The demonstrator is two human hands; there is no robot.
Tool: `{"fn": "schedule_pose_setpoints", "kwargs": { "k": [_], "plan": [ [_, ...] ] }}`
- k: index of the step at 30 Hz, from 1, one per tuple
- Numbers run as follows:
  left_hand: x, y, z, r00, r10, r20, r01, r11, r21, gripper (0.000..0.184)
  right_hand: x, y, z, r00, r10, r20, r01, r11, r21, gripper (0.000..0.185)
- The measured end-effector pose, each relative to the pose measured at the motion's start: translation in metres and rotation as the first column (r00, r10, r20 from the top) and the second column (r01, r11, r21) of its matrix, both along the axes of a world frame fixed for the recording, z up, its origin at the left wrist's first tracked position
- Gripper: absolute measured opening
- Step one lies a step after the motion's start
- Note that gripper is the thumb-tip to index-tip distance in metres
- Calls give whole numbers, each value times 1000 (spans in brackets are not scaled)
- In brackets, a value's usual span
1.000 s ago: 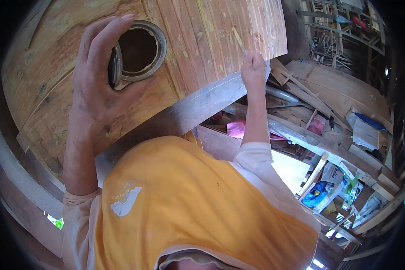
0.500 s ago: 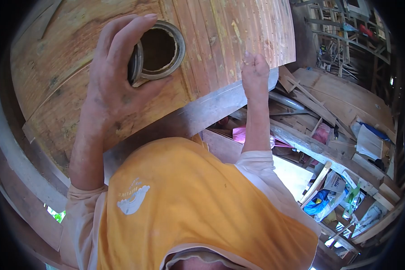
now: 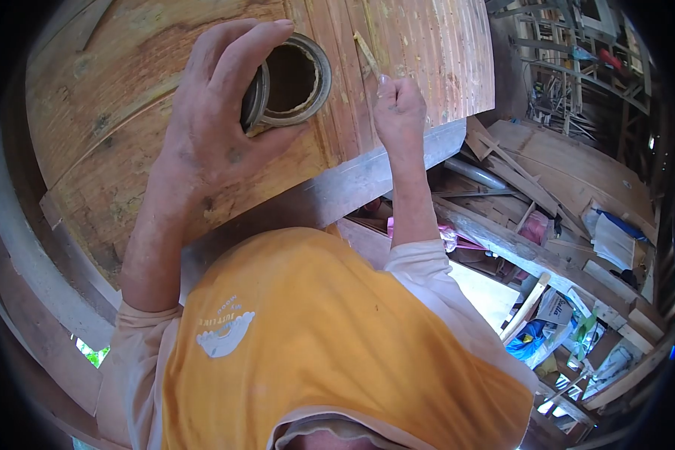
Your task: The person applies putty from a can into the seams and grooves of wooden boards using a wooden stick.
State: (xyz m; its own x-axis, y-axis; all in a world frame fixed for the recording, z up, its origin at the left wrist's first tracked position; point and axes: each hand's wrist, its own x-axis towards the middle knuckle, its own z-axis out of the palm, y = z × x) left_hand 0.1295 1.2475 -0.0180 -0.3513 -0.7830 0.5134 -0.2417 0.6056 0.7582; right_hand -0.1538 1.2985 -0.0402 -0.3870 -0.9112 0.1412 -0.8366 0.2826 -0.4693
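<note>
Fingers and thumb of my left hand (image 3: 221,105) curve round an open metal can (image 3: 319,101), with its round lid or rim standing beside the opening under my palm. The can's inside looks dark and brown. My right hand (image 3: 400,112) is closed in a pinch on a thin, pale wooden stick (image 3: 367,54), whose far end points up and left over the boards. Both hands are above a wooden panel (image 3: 120,161), smooth-grained at the left and grooved in narrow strips (image 3: 435,60) at the right, with yellowish smears in places.
A pale beam (image 3: 352,182) runs along the panel's near edge. To the right lie wood scraps (image 3: 529,180), a grey pipe (image 3: 475,174), a pink bag (image 3: 533,227), a blue plastic bag (image 3: 529,339) and a large board (image 3: 585,161). Shelving with clutter stands at the upper right.
The view has shifted, so the can and my left hand appear farther right. My right hand has moved left along the grooved strips, closer to the can, with the stick showing clearly again.
</note>
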Motion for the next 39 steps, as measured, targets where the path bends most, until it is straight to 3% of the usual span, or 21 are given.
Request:
{"fn": "schedule_pose_setpoints", "kwargs": {
  "k": [4,10,13,16,18,23,29,32,39],
  "plan": [
    [1,0,0,1000,-1,-10,1,1000,7,92,8,3,6,987,-6,-162,10,1000,24,23],
    [2,0,2,1000,-8,-8,8,1000,26,91,14,11,15,984,-55,-171,71,993,91,22],
    [4,-1,4,1000,-18,-2,18,1000,24,92,10,20,20,993,-91,-77,100,986,130,24],
    [2,1,11,998,-6,-57,11,997,82,88,-4,22,-2,998,6,-62,2,990,139,30],
    [3,-3,7,999,-33,-34,33,999,-5,89,-2,18,-5,997,32,-68,-22,990,140,29],
    [11,-3,30,998,-53,-20,54,998,32,86,9,-5,2,994,-41,-103,52,994,101,26],
    [13,3,37,998,-56,-18,57,998,34,83,17,7,-5,997,-76,-24,76,997,-19,25],
    [13,4,33,998,-63,5,63,998,-16,89,21,-4,-3,997,-72,34,74,996,-54,26],
    [11,3,31,998,-66,-5,66,998,-21,90,11,14,-8,997,-71,-20,71,997,7,28]
  ]
}}
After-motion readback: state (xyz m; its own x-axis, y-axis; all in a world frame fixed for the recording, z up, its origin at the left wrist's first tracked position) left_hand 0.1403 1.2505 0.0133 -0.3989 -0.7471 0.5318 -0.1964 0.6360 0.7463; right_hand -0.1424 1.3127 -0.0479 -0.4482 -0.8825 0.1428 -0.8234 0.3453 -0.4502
